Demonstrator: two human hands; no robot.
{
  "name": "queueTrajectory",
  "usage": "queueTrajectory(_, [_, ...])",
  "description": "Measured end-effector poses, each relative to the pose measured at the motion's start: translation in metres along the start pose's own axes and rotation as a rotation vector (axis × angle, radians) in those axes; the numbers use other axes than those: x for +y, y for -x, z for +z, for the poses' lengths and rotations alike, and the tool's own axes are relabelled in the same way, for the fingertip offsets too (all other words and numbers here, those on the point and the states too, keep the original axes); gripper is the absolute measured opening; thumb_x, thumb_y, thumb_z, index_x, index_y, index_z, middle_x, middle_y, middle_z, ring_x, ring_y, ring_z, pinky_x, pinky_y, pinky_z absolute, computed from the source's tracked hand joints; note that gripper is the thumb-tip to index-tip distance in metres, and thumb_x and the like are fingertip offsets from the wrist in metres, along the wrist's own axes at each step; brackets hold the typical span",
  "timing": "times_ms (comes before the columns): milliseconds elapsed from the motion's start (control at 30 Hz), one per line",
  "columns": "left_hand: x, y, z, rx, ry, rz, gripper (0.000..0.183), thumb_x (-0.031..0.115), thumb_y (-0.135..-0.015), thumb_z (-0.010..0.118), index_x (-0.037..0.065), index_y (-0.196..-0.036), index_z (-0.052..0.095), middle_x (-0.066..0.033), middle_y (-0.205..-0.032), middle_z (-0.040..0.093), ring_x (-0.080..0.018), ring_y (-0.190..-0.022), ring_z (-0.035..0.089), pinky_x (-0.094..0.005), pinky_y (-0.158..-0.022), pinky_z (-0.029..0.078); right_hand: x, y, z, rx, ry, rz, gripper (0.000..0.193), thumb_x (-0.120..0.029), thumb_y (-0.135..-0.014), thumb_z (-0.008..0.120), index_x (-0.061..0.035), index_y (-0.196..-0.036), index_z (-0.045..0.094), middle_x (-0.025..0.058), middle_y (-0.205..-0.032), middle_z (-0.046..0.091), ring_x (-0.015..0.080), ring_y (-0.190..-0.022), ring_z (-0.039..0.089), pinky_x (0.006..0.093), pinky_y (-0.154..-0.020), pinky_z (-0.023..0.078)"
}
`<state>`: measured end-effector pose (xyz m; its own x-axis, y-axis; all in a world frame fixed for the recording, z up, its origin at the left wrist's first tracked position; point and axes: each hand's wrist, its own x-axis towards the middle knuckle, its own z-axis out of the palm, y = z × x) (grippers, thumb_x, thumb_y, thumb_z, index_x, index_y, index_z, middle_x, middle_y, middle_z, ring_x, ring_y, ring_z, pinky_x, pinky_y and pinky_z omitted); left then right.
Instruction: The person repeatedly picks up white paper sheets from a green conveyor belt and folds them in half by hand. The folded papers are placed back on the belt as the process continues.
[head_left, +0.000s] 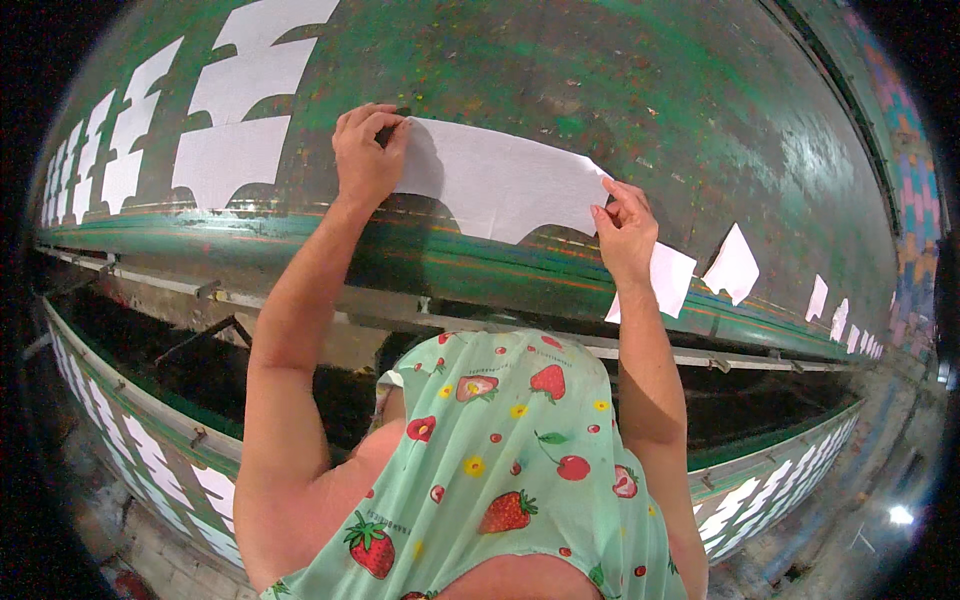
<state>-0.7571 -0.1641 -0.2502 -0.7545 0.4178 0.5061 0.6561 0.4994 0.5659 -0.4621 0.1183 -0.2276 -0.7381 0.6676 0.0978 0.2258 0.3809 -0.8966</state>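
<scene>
White cut panel [505, 185], looks like fabric but can't swear to it, stretched out between both hands over the green table [690, 110]. Left hand [388, 128] has thumb and fingers pinched on its left end up by the corner, right hand [606, 198] is pinched on the right end. So the long axis basically runs hand to hand, dipping a bit toward the right, scalloped edge facing the body. Neither hand's really nearer. Similar white panels [235, 155] lie off left, smaller white pieces [735, 265] right.
</scene>
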Motion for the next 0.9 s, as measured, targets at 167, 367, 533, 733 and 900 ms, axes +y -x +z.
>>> queueTrajectory(167, [-0.0021,0.0018,0.0069,0.011,-0.038,-0.007,0.010,0.019,-0.088,0.087,0.012,-0.094,0.082,-0.0028,-0.119,0.079,-0.0312,-0.126,0.065,-0.0485,-0.110,0.046,0.0053,0.0008,-0.0011,-0.012,0.021,0.007,0.048,0.012,-0.089,0.080,-0.0050,-0.134,0.078,0.0060,-0.131,0.068,0.0058,-0.082,0.060,0.0224,-0.073,0.055])
queueTrajectory(367, [0.0007,0.0013,0.0057,0.014,-0.053,0.009,0.013,0.016,-0.086,0.088,0.010,-0.095,0.081,-0.0065,-0.119,0.079,-0.0325,-0.122,0.067,-0.0484,-0.108,0.049,0.0064,-0.0029,0.0000,0.013,0.017,-0.005,0.048,0.009,-0.087,0.081,-0.0049,-0.133,0.078,0.0088,-0.131,0.070,0.0078,-0.081,0.064,0.0252,-0.072,0.058])
queueTrajectory(533, [0.0001,0.0011,0.0062,0.005,-0.029,-0.011,0.011,0.019,-0.087,0.088,0.013,-0.094,0.081,-0.0029,-0.119,0.079,-0.0326,-0.127,0.065,-0.0495,-0.109,0.046,0.0049,-0.0051,0.0003,0.007,0.054,0.017,0.048,0.008,-0.088,0.080,-0.0045,-0.134,0.077,0.0087,-0.131,0.070,0.0084,-0.078,0.063,0.0260,-0.071,0.057])
queueTrajectory(733, [0.0030,0.0022,0.0046,-0.001,-0.059,-0.012,0.012,0.018,-0.087,0.088,0.013,-0.095,0.081,-0.0040,-0.120,0.078,-0.0331,-0.127,0.065,-0.0501,-0.108,0.047,0.0042,-0.0053,0.0018,0.011,0.076,0.033,0.050,0.009,-0.088,0.080,-0.0052,-0.136,0.077,0.0071,-0.133,0.070,0.0075,-0.077,0.060,0.0252,-0.072,0.054])
queueTrajectory(900, [0.0063,0.0010,0.0023,0.012,-0.075,0.038,0.014,0.015,-0.089,0.087,0.010,-0.099,0.079,-0.0082,-0.122,0.078,-0.0348,-0.120,0.067,-0.0500,-0.108,0.049,0.0029,-0.0055,0.0026,0.021,0.103,0.066,0.052,0.008,-0.086,0.081,-0.0052,-0.135,0.076,0.0086,-0.132,0.070,0.0095,-0.076,0.061,0.0270,-0.073,0.055])
